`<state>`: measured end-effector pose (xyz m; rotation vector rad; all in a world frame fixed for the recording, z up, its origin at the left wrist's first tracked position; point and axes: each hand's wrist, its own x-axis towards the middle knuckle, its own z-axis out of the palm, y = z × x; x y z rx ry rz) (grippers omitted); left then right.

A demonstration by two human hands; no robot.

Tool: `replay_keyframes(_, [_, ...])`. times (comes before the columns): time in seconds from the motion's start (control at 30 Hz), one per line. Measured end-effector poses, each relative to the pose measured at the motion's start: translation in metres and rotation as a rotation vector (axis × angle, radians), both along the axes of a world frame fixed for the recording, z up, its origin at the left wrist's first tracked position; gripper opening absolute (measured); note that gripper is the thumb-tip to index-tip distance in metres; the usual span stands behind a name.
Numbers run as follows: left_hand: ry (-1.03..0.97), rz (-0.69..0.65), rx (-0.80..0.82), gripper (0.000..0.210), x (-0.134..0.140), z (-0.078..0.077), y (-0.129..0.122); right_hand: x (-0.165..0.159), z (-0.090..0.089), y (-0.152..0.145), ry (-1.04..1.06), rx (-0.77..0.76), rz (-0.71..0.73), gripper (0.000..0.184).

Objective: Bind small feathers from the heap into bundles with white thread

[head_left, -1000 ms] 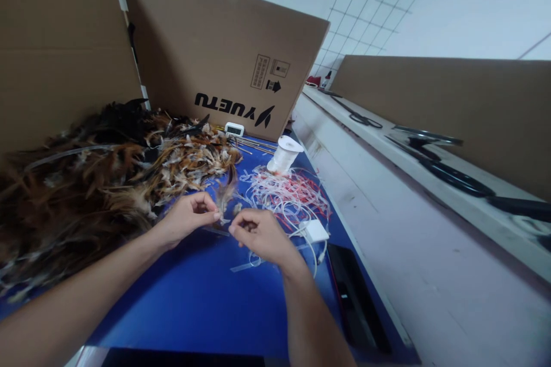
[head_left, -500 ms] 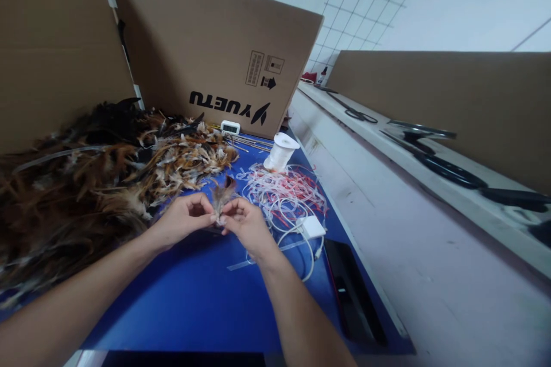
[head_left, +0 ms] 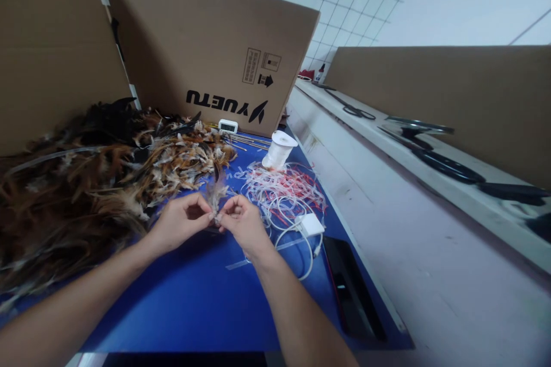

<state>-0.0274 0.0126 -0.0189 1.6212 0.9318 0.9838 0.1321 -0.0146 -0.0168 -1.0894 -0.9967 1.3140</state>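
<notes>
Between my two hands a small brown-grey feather (head_left: pixel 216 190) stands tip up, its pale fluffy base pinched low down. My left hand (head_left: pixel 184 219) is closed, thumb and forefinger pressed on the left side of that base. On the other side my right hand (head_left: pixel 241 222) is also closed, its thumb and forefinger gripping the fluff. Whether it is a single feather or a few together I cannot tell. To the left spreads a big heap of brown, black and cream feathers (head_left: pixel 99 183).
A white spool (head_left: pixel 279 150) stands behind tangled white and red ribbon strips (head_left: pixel 286 189). Nearer lie a white cable with a square adapter (head_left: pixel 310 225) and a black phone (head_left: pixel 353 287). Cardboard panels (head_left: pixel 206 40) wall the blue table (head_left: pixel 185 304). Scissors (head_left: pixel 359 112) lie on the right ledge.
The feather's tip has swung slightly left and looks more upright. Both hands keep their pinch at its base, with only small finger movement. The view has shifted a little.
</notes>
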Motion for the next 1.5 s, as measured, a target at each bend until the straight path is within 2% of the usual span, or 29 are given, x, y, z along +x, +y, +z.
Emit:
replay_keyframes(0.3, [0.152,0.118,0.446,0.006,0.0014,-0.0049,-0.0043,-0.0010,0.0021,0.0001,0.051,-0.025,-0.026,0.023])
replay_keyframes(0.47, [0.177,0.166,0.612,0.006,0.0023,-0.0067,-0.0037,-0.0048,-0.0004,0.0012,0.070,-0.042,-0.030,0.021])
replay_keyframes(0.6, [0.152,0.184,0.650,0.004,0.0019,-0.0082,-0.0033,-0.0035,-0.0021,0.0013,-0.003,0.006,-0.020,0.017])
replay_keyframes(0.8, [0.121,0.191,0.685,0.005,0.0019,-0.0057,-0.0042,0.0019,0.0049,-0.0050,-0.336,0.318,-0.145,0.007])
replay_keyframes(0.9, [0.108,0.172,0.702,0.006,0.0021,-0.0046,-0.0042,0.0017,0.0073,-0.0068,-0.410,0.386,-0.132,0.004])
replay_keyframes(1.13, [0.138,0.193,0.842,0.007,0.0011,-0.0007,-0.0049,0.0006,0.0059,-0.0061,-0.243,0.303,-0.078,0.008])
replay_keyframes(1.5, [0.233,0.270,1.043,0.009,0.0008,0.0002,-0.0074,-0.0012,0.0046,-0.0051,-0.187,0.270,-0.096,0.012])
